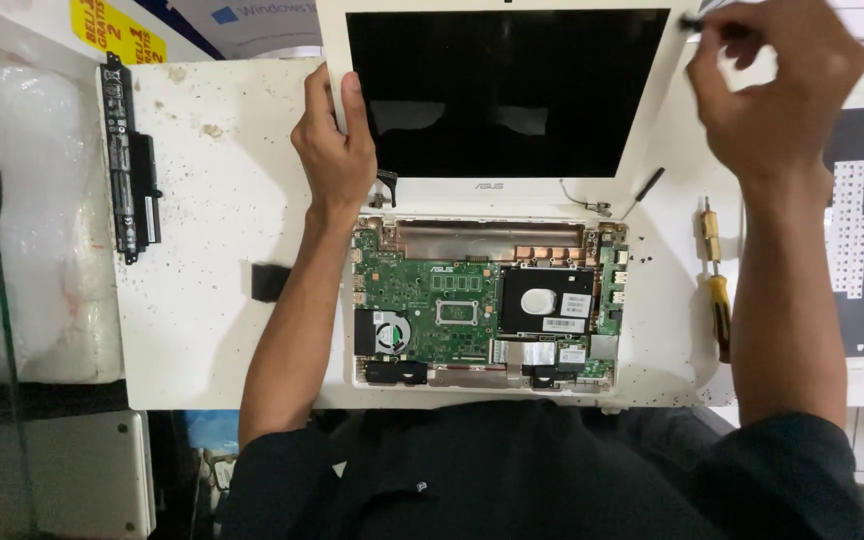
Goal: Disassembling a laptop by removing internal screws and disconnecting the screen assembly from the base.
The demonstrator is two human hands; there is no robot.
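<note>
A white work table fills most of the frame, and at its centre lies an opened white laptop: the screen panel with its dark display takes the upper middle, and below it the laptop base sits with its cover off, showing a green circuit board, a small fan at lower left and a black drive bay to the right. The left hand clamps the screen panel's left edge, thumb on the front of the bezel. The right hand, at the upper right, is closed with its fingertips pinched on a small dark tool at the panel's upper right corner. A long black battery pack lies at the upper left of the table, well apart. A yellow-handled screwdriver lies to the right of the base, beside the right forearm.
</note>
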